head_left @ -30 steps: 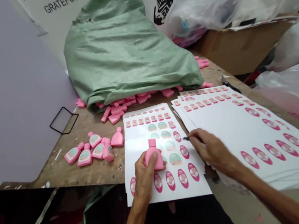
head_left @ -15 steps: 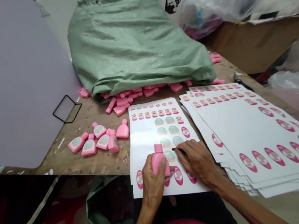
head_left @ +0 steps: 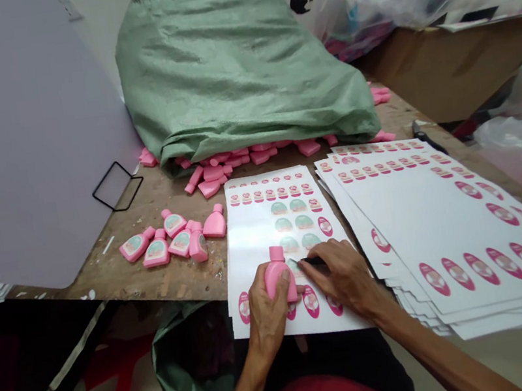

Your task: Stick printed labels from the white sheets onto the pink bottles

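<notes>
Upright in my left hand (head_left: 267, 319) is a small pink bottle (head_left: 277, 280), its visible face bare of a label. Thumb and fingers close around its sides, just above a sticker sheet (head_left: 253, 243) with green half-round labels (head_left: 304, 221) and pink oval ones. My right hand (head_left: 346, 281) pinches a thin black tool (head_left: 314, 260), its exact kind unclear. The tool's tip meets a green label beside the bottle; whether the label's edge is lifted is hard to tell. Left of the sheet lie several pink bottles (head_left: 155, 253), most with green labels on them.
A large green sack (head_left: 241, 73) stands at the back, with more pink bottles (head_left: 212, 173) spilling out below. Stacked sticker sheets (head_left: 413, 217) lie on the right, a dark-handled tool (head_left: 428, 139) behind them. A black wire stand (head_left: 118, 186) is at the left.
My right hand has shifted slightly left, bringing the black tool over the green label next to the bottle. My left hand keeps its hold on the bottle. The camera view has moved a little.
</notes>
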Tool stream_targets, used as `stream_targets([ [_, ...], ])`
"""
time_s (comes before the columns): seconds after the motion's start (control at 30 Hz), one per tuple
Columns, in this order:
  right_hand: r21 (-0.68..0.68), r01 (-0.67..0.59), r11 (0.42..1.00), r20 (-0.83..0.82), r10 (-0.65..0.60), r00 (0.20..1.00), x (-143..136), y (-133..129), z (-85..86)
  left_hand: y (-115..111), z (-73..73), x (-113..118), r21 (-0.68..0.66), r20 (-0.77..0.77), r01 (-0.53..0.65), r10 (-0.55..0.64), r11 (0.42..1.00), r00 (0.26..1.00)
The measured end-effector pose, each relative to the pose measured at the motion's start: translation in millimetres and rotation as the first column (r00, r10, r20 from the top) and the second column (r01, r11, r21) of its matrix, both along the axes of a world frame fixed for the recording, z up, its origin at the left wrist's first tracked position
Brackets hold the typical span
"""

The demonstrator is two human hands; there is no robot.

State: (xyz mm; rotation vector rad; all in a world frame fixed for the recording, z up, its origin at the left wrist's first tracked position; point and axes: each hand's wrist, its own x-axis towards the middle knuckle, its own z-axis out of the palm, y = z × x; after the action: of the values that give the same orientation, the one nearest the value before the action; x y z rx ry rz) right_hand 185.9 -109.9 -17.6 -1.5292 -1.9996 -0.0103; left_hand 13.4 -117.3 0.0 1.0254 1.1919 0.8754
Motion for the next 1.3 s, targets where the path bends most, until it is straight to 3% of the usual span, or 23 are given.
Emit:
stream_targets([
  [0.2, -0.03, 0.037, 0.999, 0.006, -0.037, 0.999, 6, -2, -0.1, -1, 2.7, -1, -0.018, 0.048, 0.006, -0.005, 1.0, 0.999],
  [0.33, -0.087, -0.016, 0.996, -0.004, 0.016, 1.0, 3, -1, -3.1, 0, 3.1, -1, -0.025, 0.051, 0.0, 0.002, 1.0, 0.999],
  [0.47, -0.251, -0.003, 0.968, -0.34, -0.085, 0.937, 0, 1, 1.1, 1, 5.1, -1, -0.053, 0.071, -0.025, 0.029, 0.998, 0.997],
  [0.53, -0.355, -0.023, 0.935, -0.517, -0.176, 0.838, 2, 2, 11.1, 1, 6.5, -2, -0.076, 0.105, -0.044, 0.052, 0.996, 0.993],
  [0.63, -0.397, -0.021, 0.917, -0.611, -0.248, 0.752, 3, 3, 32.0, 0, 10.3, -4, -0.129, 0.236, -0.08, 0.109, 0.988, 0.965],
  [0.8, -0.359, -0.059, 0.931, -0.546, -0.159, 0.823, -9, -4, 55.4, -2, 23.5, -1, -0.257, 0.434, -0.149, 0.251, 0.955, 0.865],
  [0.93, -0.342, -0.1, 0.934, -0.554, -0.115, 0.825, -23, -8, 60.2, -2, 31.2, 2, -0.254, 0.472, -0.13, 0.24, 0.958, 0.848],
  [1.3, -0.257, -0.149, 0.955, -0.531, -0.011, 0.847, -30, -6, 59.7, -2, 30.6, 0, -0.237, 0.506, -0.088, 0.2, 0.968, 0.839],
])
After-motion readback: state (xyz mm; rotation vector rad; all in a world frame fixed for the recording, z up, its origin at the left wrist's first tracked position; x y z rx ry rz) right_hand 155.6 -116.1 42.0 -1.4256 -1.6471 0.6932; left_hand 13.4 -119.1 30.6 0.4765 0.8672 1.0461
